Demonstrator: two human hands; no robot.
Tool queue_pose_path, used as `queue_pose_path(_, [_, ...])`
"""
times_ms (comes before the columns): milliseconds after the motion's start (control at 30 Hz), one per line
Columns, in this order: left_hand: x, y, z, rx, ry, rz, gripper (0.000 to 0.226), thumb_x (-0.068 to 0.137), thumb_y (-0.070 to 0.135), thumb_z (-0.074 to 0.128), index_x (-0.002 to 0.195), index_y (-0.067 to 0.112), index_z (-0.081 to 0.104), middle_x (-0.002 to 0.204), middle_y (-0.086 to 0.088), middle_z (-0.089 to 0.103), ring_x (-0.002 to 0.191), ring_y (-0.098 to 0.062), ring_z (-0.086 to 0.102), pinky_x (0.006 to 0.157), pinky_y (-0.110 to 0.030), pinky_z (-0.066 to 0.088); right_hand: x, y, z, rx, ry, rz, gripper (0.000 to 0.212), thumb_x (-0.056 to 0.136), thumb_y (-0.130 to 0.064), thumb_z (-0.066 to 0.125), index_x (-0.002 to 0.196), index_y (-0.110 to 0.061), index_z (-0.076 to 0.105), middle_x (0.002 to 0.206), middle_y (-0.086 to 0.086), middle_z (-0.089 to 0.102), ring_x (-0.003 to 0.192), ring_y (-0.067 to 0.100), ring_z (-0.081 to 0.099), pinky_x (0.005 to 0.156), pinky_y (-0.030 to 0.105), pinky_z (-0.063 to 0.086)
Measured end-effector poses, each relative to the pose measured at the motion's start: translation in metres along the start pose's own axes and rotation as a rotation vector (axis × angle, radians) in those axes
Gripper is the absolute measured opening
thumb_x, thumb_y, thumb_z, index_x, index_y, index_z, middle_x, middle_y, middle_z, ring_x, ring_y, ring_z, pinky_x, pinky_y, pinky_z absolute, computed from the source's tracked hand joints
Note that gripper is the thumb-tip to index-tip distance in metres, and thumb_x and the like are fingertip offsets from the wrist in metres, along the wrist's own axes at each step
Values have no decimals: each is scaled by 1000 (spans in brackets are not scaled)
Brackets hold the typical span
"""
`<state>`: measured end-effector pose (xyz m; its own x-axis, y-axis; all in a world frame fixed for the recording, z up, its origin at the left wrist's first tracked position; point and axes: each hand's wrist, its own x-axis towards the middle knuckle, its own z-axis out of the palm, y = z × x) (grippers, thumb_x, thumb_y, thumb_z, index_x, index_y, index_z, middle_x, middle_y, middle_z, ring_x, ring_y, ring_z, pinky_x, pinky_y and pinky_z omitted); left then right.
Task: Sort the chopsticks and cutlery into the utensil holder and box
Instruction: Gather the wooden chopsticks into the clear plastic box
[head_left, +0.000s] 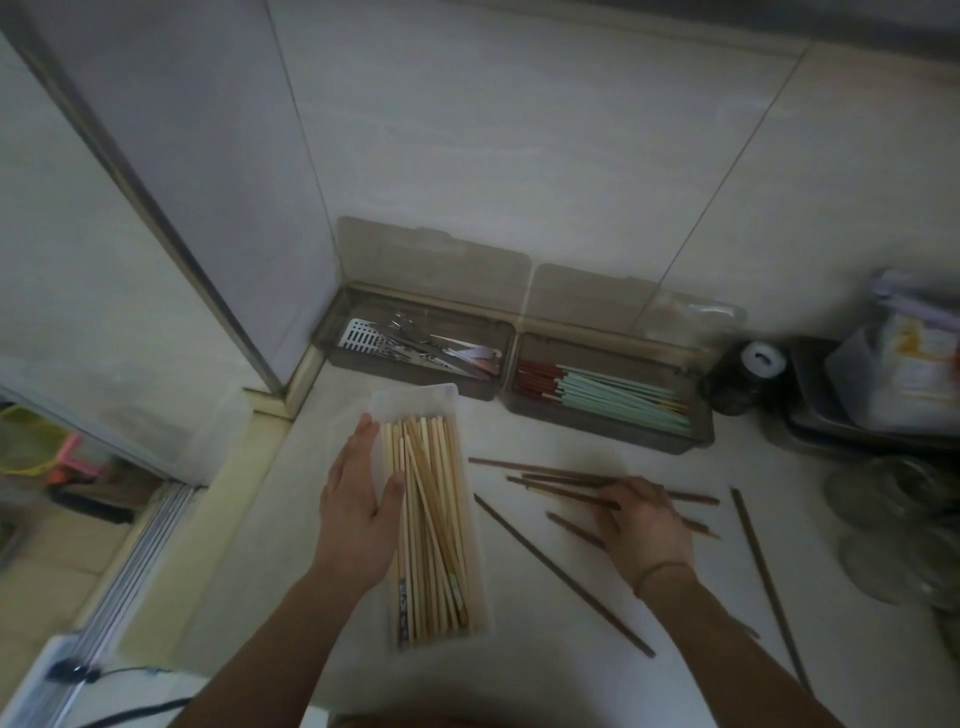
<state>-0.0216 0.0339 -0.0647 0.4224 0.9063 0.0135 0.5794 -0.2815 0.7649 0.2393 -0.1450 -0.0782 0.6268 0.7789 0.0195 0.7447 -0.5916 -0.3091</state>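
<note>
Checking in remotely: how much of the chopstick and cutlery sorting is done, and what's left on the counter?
Done: metal cutlery in one lidded box, green and red chopsticks in another, light bamboo chopsticks in the clear box. In hand: left hand steadies that box; right hand gathers dark wooden chopsticks. Left: several of those lie loose on the counter.

Pale wooden chopsticks (431, 519) are seen in the translucent white box (415, 402); dark brown chopsticks (561, 574) are scattered on the cream counter (519, 686).
</note>
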Motion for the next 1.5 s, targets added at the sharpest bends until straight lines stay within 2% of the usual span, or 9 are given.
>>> queue_pose_path(233, [1, 2, 0, 5, 8, -7, 63, 99, 40, 45, 153, 28, 16, 159, 9, 20, 144, -13, 17, 116, -41, 16, -9, 6, 8, -173, 122, -105, 32, 79, -37, 46, 82, -16, 70, 86, 5, 66, 83, 32, 63, 52, 36, 51])
queue_pose_path(533, [-1, 5, -1, -9, 4, -10, 67, 92, 52, 36, 153, 32, 14, 158, 10, 20, 143, -11, 19, 116, -44, 19, -5, 10, 2, -242, 172, -223, 31, 84, -30, 42, 81, -19, 72, 91, 2, 66, 84, 30, 59, 68, 37, 46])
queue_pose_path(667, [-1, 4, -1, -18, 8, -8, 69, 90, 60, 31, 153, 33, 15, 158, 12, 20, 143, -9, 18, 117, -42, 18, 4, -37, -23, 248, 281, -159, 27, 93, -34, 44, 93, -18, 65, 81, -3, 64, 70, 20, 58, 59, 31, 47])
queue_pose_path(800, [-1, 2, 0, -20, 6, -8, 73, 88, 65, 24, 153, 31, 17, 158, 13, 20, 138, 1, 15, 116, -39, 16, 16, -111, -48, 1019, 193, 87, 25, 95, -15, 52, 118, -25, 46, 75, 1, 61, 65, 13, 60, 59, 29, 53])
queue_pose_path(867, [-1, 3, 0, -26, 7, -6, 72, 90, 64, 23, 153, 30, 18, 158, 13, 20, 138, 1, 15, 116, -38, 16, 16, -142, -50, 1124, 57, 94, 31, 94, -9, 51, 105, -37, 48, 78, -2, 61, 64, 12, 59, 58, 30, 55])
queue_pose_path(1000, [0, 0, 1, -37, 17, 19, 68, 93, 61, 22, 152, 29, 21, 157, 16, 20, 142, -3, 18, 116, -36, 17, 0, -176, -26, 711, -251, -253, 21, 92, -13, 51, 88, -33, 57, 82, -10, 61, 75, 8, 57, 73, 29, 51])
queue_pose_path(1233, [0, -1, 2, -76, 54, 58, 64, 95, 54, 24, 151, 24, 24, 153, 17, 23, 141, -4, 21, 115, -34, 17, -26, -173, 10, -271, -153, -731, 17, 70, -37, 68, 82, -26, 73, 76, -7, 69, 98, 23, 58, 112, 56, 23])
queue_pose_path(1367, [0, 0, 2, -88, 53, 48, 63, 95, 56, 24, 151, 27, 23, 153, 18, 22, 141, -2, 19, 116, -35, 17, -23, -164, 3, -171, -225, -781, 18, 77, -37, 60, 85, -26, 71, 78, -6, 67, 103, 24, 55, 112, 60, 6])
queue_pose_path(1500, [-1, 3, 1, -91, 29, 13, 67, 93, 60, 21, 152, 28, 21, 156, 15, 23, 144, -9, 19, 117, -42, 17, -14, -128, -14, 236, -134, -687, 22, 93, -30, 45, 95, -23, 66, 96, -4, 64, 101, 14, 53, 103, 34, 38])
